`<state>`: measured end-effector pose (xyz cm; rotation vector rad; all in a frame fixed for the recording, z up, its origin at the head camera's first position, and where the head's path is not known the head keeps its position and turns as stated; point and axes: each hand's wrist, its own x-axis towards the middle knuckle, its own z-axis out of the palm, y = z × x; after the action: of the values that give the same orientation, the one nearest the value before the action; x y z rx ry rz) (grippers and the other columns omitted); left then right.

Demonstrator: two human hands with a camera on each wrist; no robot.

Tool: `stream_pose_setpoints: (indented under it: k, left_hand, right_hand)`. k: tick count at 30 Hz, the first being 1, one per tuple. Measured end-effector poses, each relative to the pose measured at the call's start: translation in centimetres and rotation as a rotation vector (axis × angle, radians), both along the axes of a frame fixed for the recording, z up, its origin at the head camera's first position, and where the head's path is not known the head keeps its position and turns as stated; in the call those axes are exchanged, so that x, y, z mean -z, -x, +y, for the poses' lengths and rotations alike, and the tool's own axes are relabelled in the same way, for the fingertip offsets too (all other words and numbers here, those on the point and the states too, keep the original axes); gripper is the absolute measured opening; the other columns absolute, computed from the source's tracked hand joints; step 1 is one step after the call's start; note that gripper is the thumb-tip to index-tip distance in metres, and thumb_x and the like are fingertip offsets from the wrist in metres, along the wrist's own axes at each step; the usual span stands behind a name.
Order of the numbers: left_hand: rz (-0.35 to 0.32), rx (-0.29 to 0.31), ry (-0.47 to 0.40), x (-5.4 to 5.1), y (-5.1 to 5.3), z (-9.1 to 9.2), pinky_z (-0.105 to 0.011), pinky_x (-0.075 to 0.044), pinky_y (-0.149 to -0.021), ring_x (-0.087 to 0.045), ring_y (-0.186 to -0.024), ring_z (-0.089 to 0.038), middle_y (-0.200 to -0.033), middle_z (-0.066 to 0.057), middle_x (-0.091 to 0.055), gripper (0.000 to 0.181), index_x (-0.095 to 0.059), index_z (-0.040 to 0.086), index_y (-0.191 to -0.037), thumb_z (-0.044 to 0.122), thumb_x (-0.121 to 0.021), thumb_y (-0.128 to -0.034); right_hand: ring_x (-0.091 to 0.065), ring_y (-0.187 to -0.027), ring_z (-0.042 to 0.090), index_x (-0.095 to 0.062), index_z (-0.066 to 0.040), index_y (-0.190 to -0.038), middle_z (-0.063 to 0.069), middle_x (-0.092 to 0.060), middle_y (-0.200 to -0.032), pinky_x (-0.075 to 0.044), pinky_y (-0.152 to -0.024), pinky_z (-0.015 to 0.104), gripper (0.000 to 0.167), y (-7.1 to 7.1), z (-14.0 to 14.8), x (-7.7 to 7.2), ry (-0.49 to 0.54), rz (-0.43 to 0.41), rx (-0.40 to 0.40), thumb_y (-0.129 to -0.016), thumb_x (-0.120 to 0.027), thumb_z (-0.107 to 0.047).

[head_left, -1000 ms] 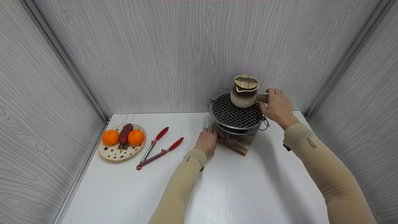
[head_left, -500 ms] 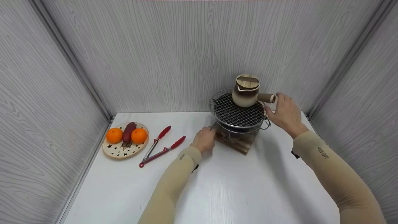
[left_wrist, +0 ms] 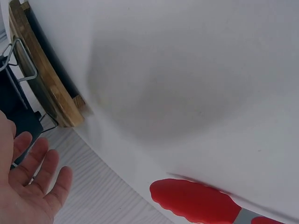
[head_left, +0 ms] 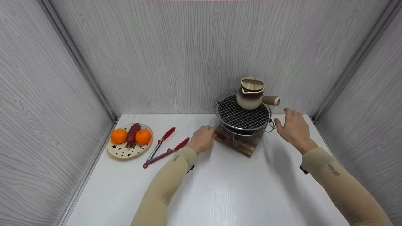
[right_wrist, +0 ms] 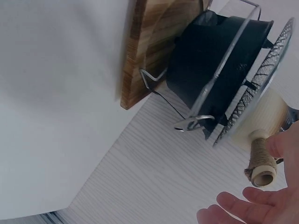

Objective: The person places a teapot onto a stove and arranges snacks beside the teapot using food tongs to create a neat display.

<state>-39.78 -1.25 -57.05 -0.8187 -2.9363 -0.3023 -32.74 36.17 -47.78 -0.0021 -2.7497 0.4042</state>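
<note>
A lidded teapot (head_left: pixel 249 99) in cream and brown stands on the round wire grill rack (head_left: pixel 238 117), its handle (head_left: pixel 270 100) turned to the right. Under the rack, a dark round stove (right_wrist: pixel 212 58) in a wire frame sits on a wooden board (head_left: pixel 241 149). My right hand (head_left: pixel 293 128) is to the right of the rack, apart from the handle, with fingers spread and nothing held. Beside the board's left corner is my left hand (head_left: pixel 202 138); its fingers are loosely bent and hold nothing in the left wrist view. Whether it touches the board I cannot tell.
To the left, a star-patterned plate (head_left: pixel 127 153) bears two oranges (head_left: pixel 143 137) and a dark red sausage-shaped item (head_left: pixel 133 132). Red-tipped tongs (head_left: pixel 160 156) lie spread between the plate and my left hand. Grey panels (head_left: pixel 176 56) enclose the white table (head_left: pixel 216 194) at back and sides.
My right hand has let go of the teapot's handle and moved right and down, away from it. My left hand has drawn slightly left from the board. The teapot stays on the rack.
</note>
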Motion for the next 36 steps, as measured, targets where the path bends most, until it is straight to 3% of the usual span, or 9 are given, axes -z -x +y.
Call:
stream_pose_setpoints:
  k: [14,20,26,36]
  left_hand:
    - [0.023,0.002,-0.11,-0.5,-0.8,-2.6,-0.052,-0.064,-0.095,-0.073,-0.111,-0.035,-0.118,-0.016,-0.075,0.035,-0.07,0.005,-0.128,0.029,-0.046,-0.1209]
    - [0.024,-0.038,-0.149,-0.1,-1.1,-3.6,-0.05,-0.064,-0.096,-0.073,-0.111,-0.034,-0.118,-0.015,-0.075,0.036,-0.071,0.005,-0.129,0.031,-0.047,-0.1205]
    - [0.071,-0.054,-0.179,0.3,-1.6,-5.0,-0.051,-0.065,-0.091,-0.074,-0.106,-0.035,-0.114,-0.016,-0.077,0.034,-0.073,0.004,-0.125,0.029,-0.051,-0.1194]
    - [0.073,-0.107,-0.165,1.0,-2.3,-7.2,-0.045,-0.064,-0.09,-0.071,-0.105,-0.029,-0.112,-0.012,-0.076,0.033,-0.073,0.007,-0.125,0.032,-0.051,-0.12]
  right_hand:
    - [-0.063,-0.125,0.059,-0.059,0.011,-0.144,0.038,-0.066,-0.135,-0.057,-0.093,0.071,0.052,-2.1,-0.3,2.8,-0.014,0.038,-0.035,-0.113,-0.06,-0.031]
    - [-0.065,-0.118,0.058,-0.064,0.01,-0.136,0.036,-0.069,-0.128,-0.057,-0.089,0.07,0.045,-2.7,-0.4,3.9,-0.008,0.053,-0.04,-0.112,-0.061,-0.028]
    - [-0.067,-0.109,0.054,-0.069,0.007,-0.128,0.033,-0.072,-0.12,-0.057,-0.084,0.068,0.037,-3.4,-0.7,5.2,-0.014,0.053,-0.058,-0.113,-0.06,-0.025]
    - [-0.068,-0.093,0.043,-0.073,0.001,-0.115,0.023,-0.073,-0.104,-0.059,-0.074,0.061,0.025,-3.9,-1.8,7.5,-0.033,0.07,-0.126,-0.113,-0.061,-0.021]
